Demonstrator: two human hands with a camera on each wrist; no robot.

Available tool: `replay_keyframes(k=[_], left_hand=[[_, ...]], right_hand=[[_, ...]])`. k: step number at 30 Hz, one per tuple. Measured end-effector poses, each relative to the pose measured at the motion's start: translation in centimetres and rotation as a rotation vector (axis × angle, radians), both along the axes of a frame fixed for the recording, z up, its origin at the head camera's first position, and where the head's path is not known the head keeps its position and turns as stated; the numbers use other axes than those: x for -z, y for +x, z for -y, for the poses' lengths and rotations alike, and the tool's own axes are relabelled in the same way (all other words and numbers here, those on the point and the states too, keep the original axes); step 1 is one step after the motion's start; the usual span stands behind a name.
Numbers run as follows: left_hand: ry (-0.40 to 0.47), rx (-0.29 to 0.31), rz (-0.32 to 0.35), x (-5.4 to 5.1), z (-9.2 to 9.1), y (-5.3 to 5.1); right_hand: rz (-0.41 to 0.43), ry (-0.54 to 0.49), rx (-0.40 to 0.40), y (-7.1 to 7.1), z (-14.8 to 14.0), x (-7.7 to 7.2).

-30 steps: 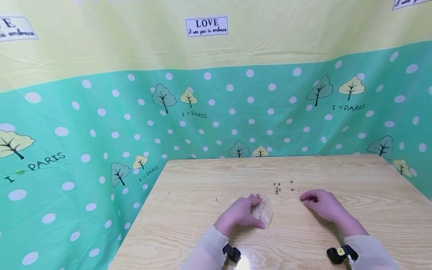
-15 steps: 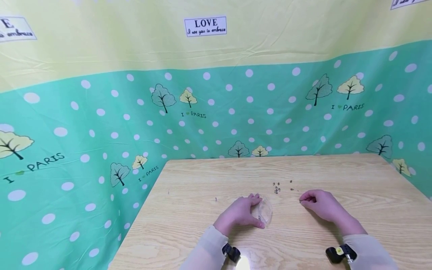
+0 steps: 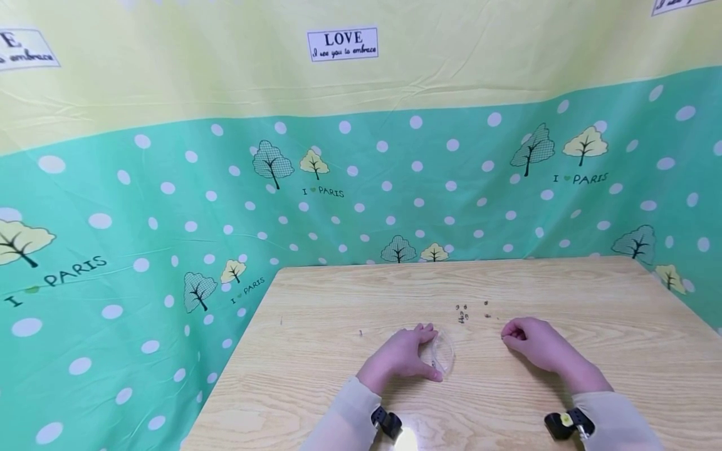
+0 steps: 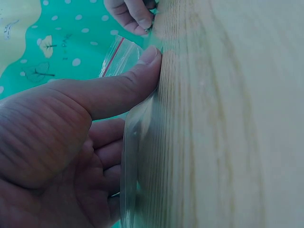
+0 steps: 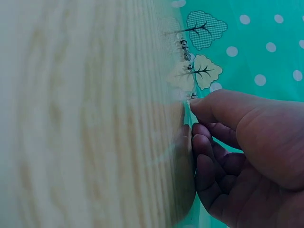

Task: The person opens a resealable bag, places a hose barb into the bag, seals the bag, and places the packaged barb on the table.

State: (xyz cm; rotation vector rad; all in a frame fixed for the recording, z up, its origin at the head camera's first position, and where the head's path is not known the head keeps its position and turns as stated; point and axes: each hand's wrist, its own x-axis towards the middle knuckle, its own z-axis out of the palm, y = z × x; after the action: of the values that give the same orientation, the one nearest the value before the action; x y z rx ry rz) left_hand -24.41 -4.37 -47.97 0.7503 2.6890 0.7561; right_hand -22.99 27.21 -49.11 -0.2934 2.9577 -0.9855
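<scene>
A clear plastic bag (image 3: 444, 354) lies on the table between the thumb and fingers of my left hand (image 3: 402, 356), which holds it at its left side. In the left wrist view, the thumb of my left hand (image 4: 90, 123) rests on the bag (image 4: 130, 156), whose zip edge has a red line. My right hand (image 3: 536, 343) is low over the table to the right, thumb and forefinger together on a tiny dark piece, barely visible. Several small dark pieces (image 3: 462, 317) lie beyond and between the hands. In the right wrist view, my right hand (image 5: 251, 147) has its other fingers curled.
The wooden table (image 3: 316, 376) reaches back to a green and yellow patterned curtain (image 3: 361, 163). Two more dark pieces lie right of the group, one (image 3: 486, 303) behind the other (image 3: 487, 316). A tiny object (image 3: 361, 333) lies left of my left hand.
Both hands have stayed almost in place. The dark piece at my right fingertips shows less than before, with the fingertips closer over it.
</scene>
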Motion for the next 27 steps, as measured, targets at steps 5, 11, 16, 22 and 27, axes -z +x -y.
replay_keyframes(k=[5,11,16,22,27], left_hand=[[-0.001,-0.004,0.002,0.04,-0.05,-0.02],[-0.001,-0.003,0.005,-0.04,-0.02,0.02],[-0.001,0.003,-0.002,-0.03,-0.01,-0.03],[0.005,0.002,0.003,-0.04,0.00,-0.04],[0.001,-0.001,0.003,0.05,0.00,-0.09]], right_hand=[[0.005,0.005,-0.001,0.04,-0.06,-0.17],[0.007,0.002,-0.024,0.11,-0.12,-0.20],[-0.004,-0.006,-0.051,0.12,-0.19,-0.14],[-0.016,-0.019,-0.065,0.28,0.02,-0.36],[-0.003,-0.053,-0.056,0.39,0.62,-0.77]])
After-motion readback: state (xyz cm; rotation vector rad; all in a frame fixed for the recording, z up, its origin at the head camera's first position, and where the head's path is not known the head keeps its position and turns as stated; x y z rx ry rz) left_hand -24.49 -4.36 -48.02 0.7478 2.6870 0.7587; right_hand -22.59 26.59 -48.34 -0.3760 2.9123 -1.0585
